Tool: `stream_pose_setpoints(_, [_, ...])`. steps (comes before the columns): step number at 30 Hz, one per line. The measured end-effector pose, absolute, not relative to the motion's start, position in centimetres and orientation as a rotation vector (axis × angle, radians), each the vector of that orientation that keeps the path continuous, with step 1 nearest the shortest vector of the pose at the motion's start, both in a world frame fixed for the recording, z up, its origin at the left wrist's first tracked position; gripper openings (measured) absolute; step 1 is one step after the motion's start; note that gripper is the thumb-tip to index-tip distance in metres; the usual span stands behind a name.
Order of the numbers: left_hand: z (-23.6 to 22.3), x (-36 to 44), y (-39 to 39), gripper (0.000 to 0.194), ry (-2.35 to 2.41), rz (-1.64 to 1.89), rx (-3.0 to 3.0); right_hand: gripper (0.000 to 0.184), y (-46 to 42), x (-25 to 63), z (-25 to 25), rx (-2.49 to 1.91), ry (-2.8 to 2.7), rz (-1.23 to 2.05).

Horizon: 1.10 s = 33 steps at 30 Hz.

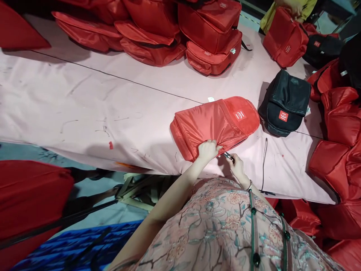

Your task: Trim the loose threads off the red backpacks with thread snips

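A red backpack (203, 118) lies flat on the pink cloth-covered table in front of me, its rounded flap with a small logo patch pointing right. My left hand (208, 151) is closed on the near edge of the backpack, pinching its fabric. Just right of it, my right hand (237, 167) grips small thread snips (229, 156), their blades pointing at the seam beside my left fingers. Whether the blade tips touch the fabric I cannot tell. A black backpack (288, 103) with a red label stands to the right of the red one.
Several red backpacks (210, 30) are stacked along the table's far side. More red bags (338, 116) pile up at the right edge. Loose thread scraps and a black cord (264, 163) lie on the pink cloth (84, 101). Another person's hand (291, 6) is at the top right.
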<state>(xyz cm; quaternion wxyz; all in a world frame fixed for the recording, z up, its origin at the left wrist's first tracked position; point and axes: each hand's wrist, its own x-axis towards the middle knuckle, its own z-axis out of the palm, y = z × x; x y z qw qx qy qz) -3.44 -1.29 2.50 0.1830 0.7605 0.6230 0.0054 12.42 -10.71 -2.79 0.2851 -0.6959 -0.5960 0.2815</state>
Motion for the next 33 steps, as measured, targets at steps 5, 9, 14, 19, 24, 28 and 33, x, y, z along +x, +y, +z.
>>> stream_pose_setpoints(5, [2.6, -3.4, -1.3, 0.046, 1.755, 0.031, 2.133, 0.026, -9.9, 12.6, -2.5, -1.929, -1.731, 0.681])
stream_pose_setpoints(9, [2.7, -3.3, -1.4, 0.045, 1.76, 0.012, 2.109, 0.029, -9.9, 12.7, -2.1, -1.963, -1.853, 0.609])
stream_pose_setpoints(14, [2.6, -3.3, -1.5, 0.044, 1.77, 0.021, 2.119, 0.028, -10.0, 12.7, -2.2, -1.99, -1.889, 0.569])
stream_pose_setpoints(19, [2.3, -3.4, -1.6, 0.044, 1.777, 0.051, 2.132, 0.027, -10.0, 12.7, -2.4, -1.96, -1.813, 0.606])
stream_pose_setpoints(24, [2.0, -3.4, -1.6, 0.046, 1.765, 0.07, 2.154, 0.026, -9.7, 12.5, -2.2, -1.97, -1.812, 0.642])
stream_pose_setpoints(28, [2.0, -3.6, -1.9, 0.049, 1.731, 0.1, 2.201, 0.027, -9.8, 12.4, -1.9, -1.861, -1.686, 0.739])
stream_pose_setpoints(33, [1.3, -6.6, -4.3, 0.049, 1.516, 0.235, 2.438, 0.027, -10.6, 12.7, -1.9, -1.673, -1.387, 0.818])
